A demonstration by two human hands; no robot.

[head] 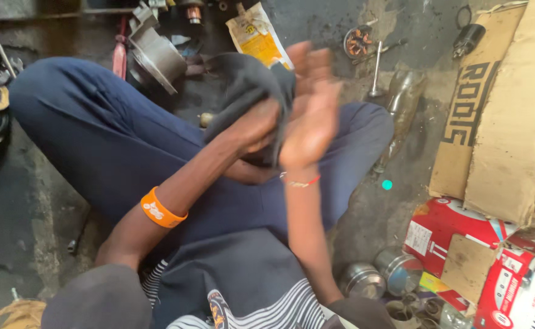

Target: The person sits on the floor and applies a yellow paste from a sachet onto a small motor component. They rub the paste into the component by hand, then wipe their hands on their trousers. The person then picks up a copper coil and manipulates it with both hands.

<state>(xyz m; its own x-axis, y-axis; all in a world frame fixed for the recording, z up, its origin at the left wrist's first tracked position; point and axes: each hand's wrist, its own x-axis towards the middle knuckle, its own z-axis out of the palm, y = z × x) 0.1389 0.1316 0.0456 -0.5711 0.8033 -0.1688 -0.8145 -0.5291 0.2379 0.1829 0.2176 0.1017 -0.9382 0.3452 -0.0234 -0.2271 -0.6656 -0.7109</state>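
Note:
I sit cross-legged on a dirty workshop floor in dark blue trousers. My left hand (256, 125) grips a dark grey cloth (249, 82) and presses it against my right hand (311, 116). The right hand is raised with the palm flat and its fingers held together, blurred by motion; it holds nothing. An orange wristband (159, 209) is on my left forearm, and a thin red thread (301, 181) circles my right wrist.
A grey metal housing (156, 56) and a yellow packet (257, 35) lie beyond my knees. A small wound motor part (358, 41) and a metal rod (377, 70) lie farther right. Cardboard (499, 109), red cartons (456, 234) and shiny metal cups (380, 274) crowd the right side.

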